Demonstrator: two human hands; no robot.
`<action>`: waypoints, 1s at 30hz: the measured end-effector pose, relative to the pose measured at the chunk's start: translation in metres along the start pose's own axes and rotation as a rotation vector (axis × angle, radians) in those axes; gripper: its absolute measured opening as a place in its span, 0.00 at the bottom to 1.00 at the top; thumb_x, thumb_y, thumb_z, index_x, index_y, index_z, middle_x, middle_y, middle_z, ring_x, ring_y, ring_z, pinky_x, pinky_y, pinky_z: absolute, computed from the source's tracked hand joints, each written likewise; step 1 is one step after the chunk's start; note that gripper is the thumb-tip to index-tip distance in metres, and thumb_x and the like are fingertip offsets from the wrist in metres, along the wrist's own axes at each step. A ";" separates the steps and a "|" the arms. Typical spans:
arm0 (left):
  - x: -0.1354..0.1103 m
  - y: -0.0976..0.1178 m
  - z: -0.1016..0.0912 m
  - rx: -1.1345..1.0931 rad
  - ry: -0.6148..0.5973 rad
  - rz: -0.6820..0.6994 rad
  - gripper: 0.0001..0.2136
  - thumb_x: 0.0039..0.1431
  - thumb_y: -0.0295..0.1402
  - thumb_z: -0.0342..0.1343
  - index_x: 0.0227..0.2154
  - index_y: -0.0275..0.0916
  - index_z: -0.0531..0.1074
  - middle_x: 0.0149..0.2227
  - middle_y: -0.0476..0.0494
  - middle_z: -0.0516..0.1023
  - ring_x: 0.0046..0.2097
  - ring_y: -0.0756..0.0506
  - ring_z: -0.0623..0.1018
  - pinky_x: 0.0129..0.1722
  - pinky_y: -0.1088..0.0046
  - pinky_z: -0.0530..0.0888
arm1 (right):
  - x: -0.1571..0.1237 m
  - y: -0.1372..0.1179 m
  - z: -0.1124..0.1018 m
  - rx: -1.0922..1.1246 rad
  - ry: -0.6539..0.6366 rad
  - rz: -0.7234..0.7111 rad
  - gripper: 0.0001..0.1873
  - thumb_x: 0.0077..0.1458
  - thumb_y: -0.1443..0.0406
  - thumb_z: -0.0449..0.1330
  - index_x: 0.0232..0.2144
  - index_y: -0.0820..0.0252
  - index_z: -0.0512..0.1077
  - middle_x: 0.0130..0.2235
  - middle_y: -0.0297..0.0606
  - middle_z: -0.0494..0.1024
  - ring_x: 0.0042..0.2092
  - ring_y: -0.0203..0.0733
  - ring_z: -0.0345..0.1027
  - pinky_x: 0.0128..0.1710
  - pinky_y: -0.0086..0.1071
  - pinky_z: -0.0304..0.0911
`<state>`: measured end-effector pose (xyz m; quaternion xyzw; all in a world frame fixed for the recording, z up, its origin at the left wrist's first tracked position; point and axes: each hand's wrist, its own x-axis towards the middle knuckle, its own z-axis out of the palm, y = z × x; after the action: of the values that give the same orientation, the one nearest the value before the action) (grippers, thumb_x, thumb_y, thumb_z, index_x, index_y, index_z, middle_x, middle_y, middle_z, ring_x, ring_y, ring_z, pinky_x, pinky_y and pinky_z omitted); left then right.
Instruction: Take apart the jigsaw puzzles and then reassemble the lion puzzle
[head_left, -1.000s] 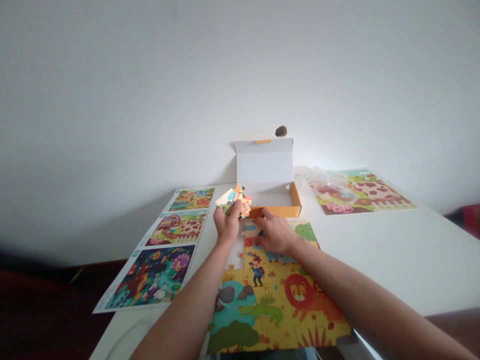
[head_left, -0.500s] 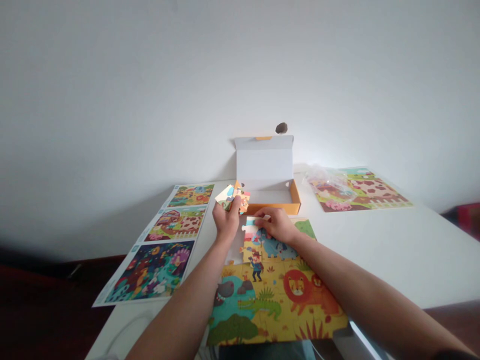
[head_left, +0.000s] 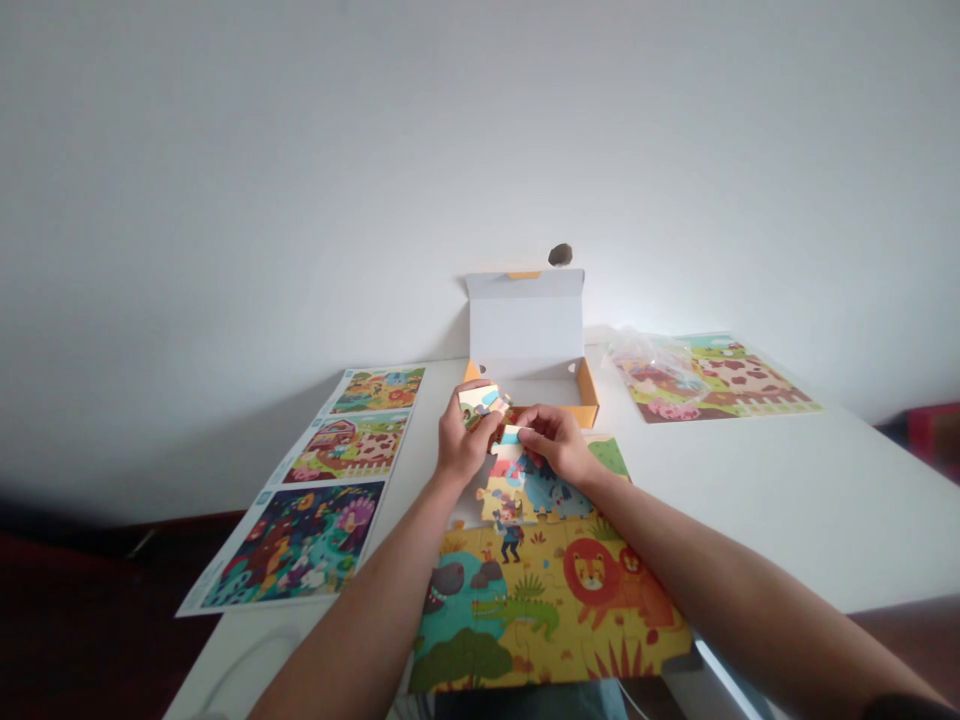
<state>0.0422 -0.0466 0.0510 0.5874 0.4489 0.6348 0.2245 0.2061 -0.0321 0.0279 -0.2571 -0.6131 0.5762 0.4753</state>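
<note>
Several loose jigsaw pieces (head_left: 480, 398) are pinched in my left hand (head_left: 461, 445), fanned between thumb and fingers in front of the box. My right hand (head_left: 564, 447) has its thumb and fingers closed on a jigsaw piece (head_left: 510, 437) with a pale and blue face, at the upper left of the puzzle. Below the hands lies the partly joined jigsaw puzzle (head_left: 547, 600), showing a lion, a crocodile and a figure in blue. A gap shows at its upper left. My right hand and forearm cover part of its upper right.
An orange box (head_left: 589, 395) with its white lid raised stands against the wall. On the left lies a sheet with three printed pictures (head_left: 300, 540). To the right, a clear plastic bag (head_left: 656, 360) rests on a farm picture (head_left: 750, 385). All lie on the white table (head_left: 810, 500).
My left hand has come down and right, closer to the right hand, and its pieces have turned. The right hand stays near the puzzle's upper left, its piece slightly raised.
</note>
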 end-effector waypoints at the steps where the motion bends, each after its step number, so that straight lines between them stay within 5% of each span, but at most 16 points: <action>1: 0.000 -0.001 -0.001 0.005 -0.013 -0.006 0.17 0.52 0.32 0.61 0.46 0.39 0.71 0.42 0.44 0.78 0.40 0.45 0.78 0.43 0.70 0.74 | 0.000 0.001 -0.001 0.001 -0.037 0.010 0.17 0.52 0.53 0.64 0.32 0.60 0.69 0.19 0.27 0.65 0.18 0.30 0.55 0.17 0.26 0.50; 9: 0.003 -0.007 0.000 -0.004 0.129 -0.018 0.21 0.52 0.30 0.59 0.51 0.39 0.70 0.45 0.42 0.77 0.44 0.43 0.78 0.46 0.67 0.73 | -0.007 -0.009 0.001 -0.349 -0.302 -0.052 0.09 0.54 0.61 0.63 0.32 0.62 0.72 0.23 0.29 0.67 0.22 0.29 0.53 0.22 0.25 0.49; 13: 0.004 -0.006 0.001 -0.023 0.144 -0.040 0.20 0.51 0.32 0.60 0.49 0.38 0.71 0.43 0.43 0.78 0.44 0.43 0.78 0.46 0.67 0.73 | -0.007 -0.010 0.004 -0.275 -0.085 -0.083 0.13 0.55 0.56 0.62 0.36 0.61 0.72 0.24 0.30 0.69 0.22 0.30 0.57 0.22 0.25 0.52; 17: 0.001 -0.001 0.001 -0.100 -0.002 -0.069 0.17 0.55 0.36 0.58 0.48 0.38 0.72 0.43 0.41 0.79 0.43 0.43 0.78 0.45 0.68 0.74 | -0.004 -0.009 0.002 -0.183 0.198 -0.025 0.17 0.54 0.53 0.62 0.37 0.58 0.67 0.20 0.28 0.69 0.19 0.33 0.60 0.19 0.26 0.54; 22: -0.002 0.000 0.002 -0.084 -0.151 -0.059 0.17 0.54 0.40 0.61 0.45 0.37 0.75 0.43 0.40 0.79 0.43 0.43 0.79 0.43 0.69 0.75 | -0.005 -0.015 0.006 -0.309 0.185 0.082 0.19 0.55 0.49 0.60 0.37 0.57 0.66 0.22 0.31 0.73 0.20 0.36 0.65 0.20 0.29 0.58; 25: 0.002 -0.005 0.003 -0.092 0.002 -0.090 0.18 0.53 0.41 0.63 0.44 0.36 0.75 0.40 0.40 0.80 0.39 0.44 0.79 0.40 0.70 0.75 | -0.009 -0.023 0.010 -0.612 0.199 -0.013 0.25 0.52 0.47 0.62 0.42 0.58 0.68 0.30 0.35 0.75 0.27 0.38 0.68 0.28 0.32 0.62; 27: 0.007 -0.010 0.003 -0.153 0.216 -0.129 0.19 0.52 0.42 0.63 0.43 0.35 0.75 0.40 0.40 0.80 0.39 0.44 0.79 0.39 0.71 0.75 | -0.012 -0.029 0.011 -0.834 0.089 -0.098 0.32 0.47 0.46 0.66 0.47 0.59 0.68 0.39 0.40 0.75 0.34 0.42 0.70 0.34 0.35 0.64; 30: 0.016 -0.016 0.003 -0.324 0.420 -0.188 0.21 0.51 0.43 0.63 0.44 0.36 0.75 0.41 0.41 0.80 0.38 0.45 0.80 0.38 0.70 0.76 | -0.016 -0.035 0.010 -1.016 -0.359 -0.217 0.35 0.42 0.46 0.69 0.49 0.59 0.72 0.47 0.45 0.71 0.43 0.48 0.68 0.44 0.41 0.64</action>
<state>0.0379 -0.0254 0.0462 0.3551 0.4308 0.7826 0.2753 0.2124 -0.0578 0.0580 -0.2871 -0.9087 0.1903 0.2360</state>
